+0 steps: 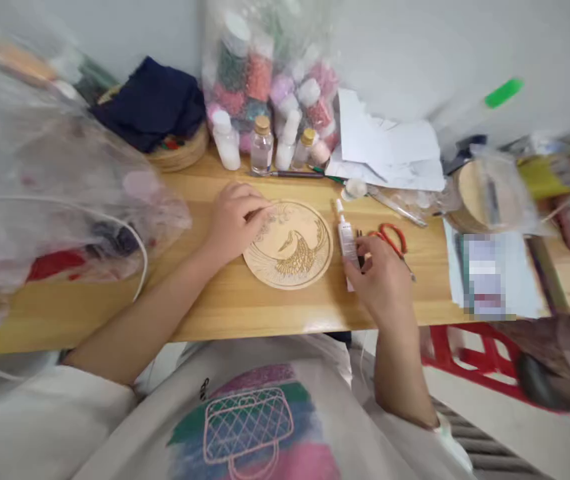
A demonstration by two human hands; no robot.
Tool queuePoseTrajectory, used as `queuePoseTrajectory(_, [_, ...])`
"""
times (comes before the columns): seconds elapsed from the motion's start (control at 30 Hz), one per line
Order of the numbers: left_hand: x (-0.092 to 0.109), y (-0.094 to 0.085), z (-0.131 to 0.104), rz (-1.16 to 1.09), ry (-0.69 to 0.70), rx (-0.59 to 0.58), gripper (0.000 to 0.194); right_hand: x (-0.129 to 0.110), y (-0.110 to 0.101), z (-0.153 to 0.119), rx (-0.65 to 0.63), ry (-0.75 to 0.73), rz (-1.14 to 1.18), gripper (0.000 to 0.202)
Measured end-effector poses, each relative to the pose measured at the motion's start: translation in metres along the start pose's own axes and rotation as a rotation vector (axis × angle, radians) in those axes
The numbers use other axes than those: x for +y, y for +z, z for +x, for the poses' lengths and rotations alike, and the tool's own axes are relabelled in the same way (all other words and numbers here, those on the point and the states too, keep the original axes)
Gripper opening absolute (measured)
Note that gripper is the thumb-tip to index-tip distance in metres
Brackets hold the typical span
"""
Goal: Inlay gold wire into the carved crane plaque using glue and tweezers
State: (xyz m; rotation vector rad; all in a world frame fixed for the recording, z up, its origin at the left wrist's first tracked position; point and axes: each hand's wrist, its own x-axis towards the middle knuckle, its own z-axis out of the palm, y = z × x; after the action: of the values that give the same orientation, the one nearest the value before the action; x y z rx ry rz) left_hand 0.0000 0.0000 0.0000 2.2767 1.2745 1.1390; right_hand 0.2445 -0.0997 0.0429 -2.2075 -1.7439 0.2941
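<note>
A round, pale wooden board (291, 267) with an engraved long-necked bird and curling lines lies flat on the table in front of me. My left hand (239, 221) is on its upper left edge, fingers bent together, with the tips and thumb against the board. To the board's right lies a slim white glue tube (345, 235) with a pointed nozzle. My right hand (379, 277) is closed beside the tube, thumb against its lower part. Something black shows between those fingers, too covered to name. Orange-handled scissors (393, 239) lie just beyond this hand, partly hidden.
Small bottles (262, 148) and a clear bag of coloured jars (259, 73) stand at the back. A dark pen (297, 174) lies before them. White papers (389, 150) lean at the back right. Crumpled plastic (89, 193) and a white cable (129, 230) take up the left.
</note>
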Motion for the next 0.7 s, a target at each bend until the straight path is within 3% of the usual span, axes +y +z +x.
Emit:
queuePoseTrajectory(0.17, [-0.001, -0.001, -0.001, 0.018, 0.042, -0.041, 0.020, 0.006, -0.001, -0.003, 0.030, -0.043, 0.063, 0.029])
queuePoseTrajectory(0.37, [0.003, -0.004, -0.001, 0.116, 0.117, -0.072, 0.019, 0.024, -0.009, 0.017, 0.096, 0.109, 0.116, 0.028])
queuePoseTrajectory(0.57, [0.009, -0.007, 0.001, 0.127, 0.189, -0.071, 0.012, 0.028, -0.023, 0.050, -0.124, 0.114, 0.030, 0.020])
queuePoseTrajectory(0.7, [0.012, -0.007, 0.004, 0.116, 0.205, -0.083, 0.012, 0.029, -0.021, 0.062, -0.246, 0.091, 0.015, 0.017])
